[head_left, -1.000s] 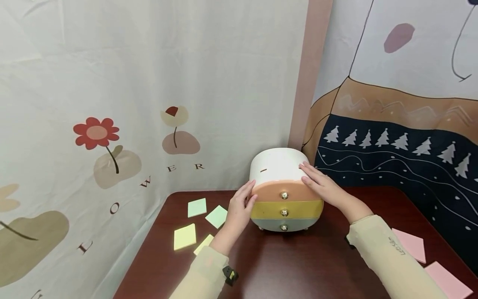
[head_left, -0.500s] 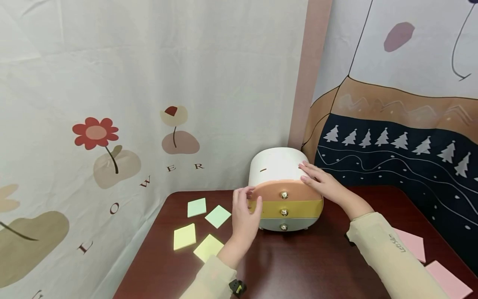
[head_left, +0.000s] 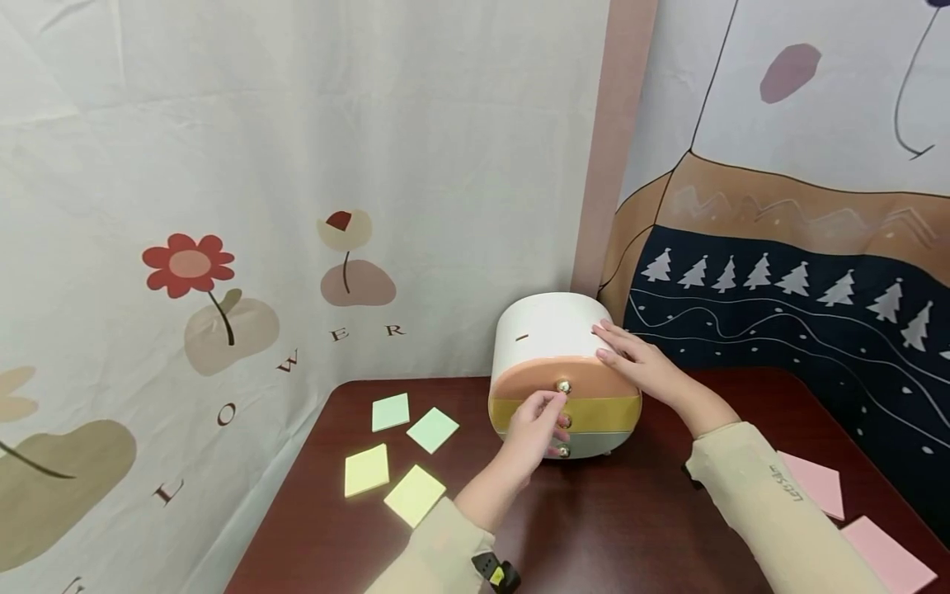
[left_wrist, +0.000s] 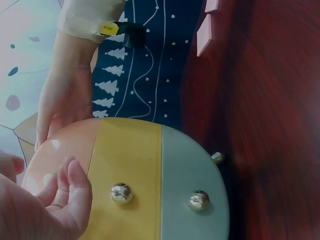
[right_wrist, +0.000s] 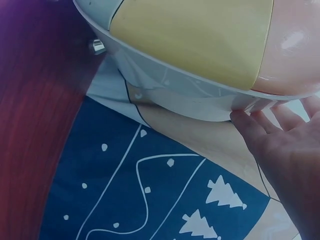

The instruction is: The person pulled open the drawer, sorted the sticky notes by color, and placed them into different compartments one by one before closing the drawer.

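A white three-drawer cabinet stands on a dark red surface. The right hand rests on its upper right side, grip loose, fingers extended. The left hand bends its fingers at the top knob; whether its grip pinches it is unclear.

Head view: desk, drawer box, left hand and right hand are seen from above, forward and down, from farthest off.
Left wrist view: the box's front is faced closely, turned sideways.
Right wrist view: the box's right side is viewed near, also sideways.
Shared: right hand, box and tree-printed cloth are caught by all three.
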